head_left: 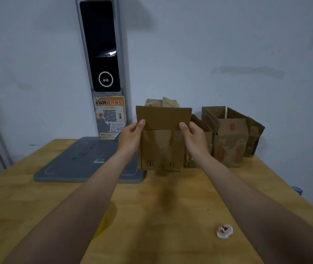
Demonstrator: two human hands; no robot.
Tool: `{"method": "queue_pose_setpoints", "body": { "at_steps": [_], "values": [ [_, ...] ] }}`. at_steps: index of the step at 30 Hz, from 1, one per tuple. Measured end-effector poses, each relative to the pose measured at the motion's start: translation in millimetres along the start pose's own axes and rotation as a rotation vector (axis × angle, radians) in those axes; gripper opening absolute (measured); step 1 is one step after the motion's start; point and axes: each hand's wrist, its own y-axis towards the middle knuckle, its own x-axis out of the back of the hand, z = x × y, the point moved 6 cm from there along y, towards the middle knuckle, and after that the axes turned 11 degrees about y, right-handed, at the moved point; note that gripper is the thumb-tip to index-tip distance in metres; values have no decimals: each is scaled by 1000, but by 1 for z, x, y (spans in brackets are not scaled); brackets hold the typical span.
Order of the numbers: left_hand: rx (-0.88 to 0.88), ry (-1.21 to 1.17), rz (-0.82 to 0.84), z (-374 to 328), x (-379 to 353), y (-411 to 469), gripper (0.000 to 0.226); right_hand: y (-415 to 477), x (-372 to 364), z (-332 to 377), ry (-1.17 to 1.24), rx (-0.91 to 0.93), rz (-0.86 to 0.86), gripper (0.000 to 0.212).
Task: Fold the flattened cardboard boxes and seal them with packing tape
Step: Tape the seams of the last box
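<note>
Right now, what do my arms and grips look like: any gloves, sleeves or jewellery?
Both grips are bare hands: left grip and right grip wear no gloves, and no rings show. Thumbnails look short and unpainted. The left forearm and right forearm are bare to the frame edge: no sleeve, watch or band in view.

Box [161,147] left of open boxes [230,138]
</note>
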Motion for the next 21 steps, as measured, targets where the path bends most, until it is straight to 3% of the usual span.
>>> {"method": "queue_pose_setpoints", "body": {
  "at_steps": [6, 9, 12, 16, 18, 21],
  "values": [
    [184, 35, 68, 62, -41, 63, 46, 50, -27, -87, -66, -121, -17, 30],
    [191, 34, 40, 75, -59, 91, 59, 69, -29, -115, -88, -167, -84, 33],
    [137, 76, 7, 76, -76, 115, 49, 89, -26, -131, -96, -200, -115, 30],
    [177, 58, -24, 96, -85, 129, 41, 105, -36, -137, -199, -189, 15, 26],
    [144, 68, 13, 99, -82, 128, 32, 107, -42, -135, -193, -208, 64, 16],
    [131, 161, 110, 91, -76, 127, 43, 105, -40, -123, -212, -258, 100, 27]
  ]
}}
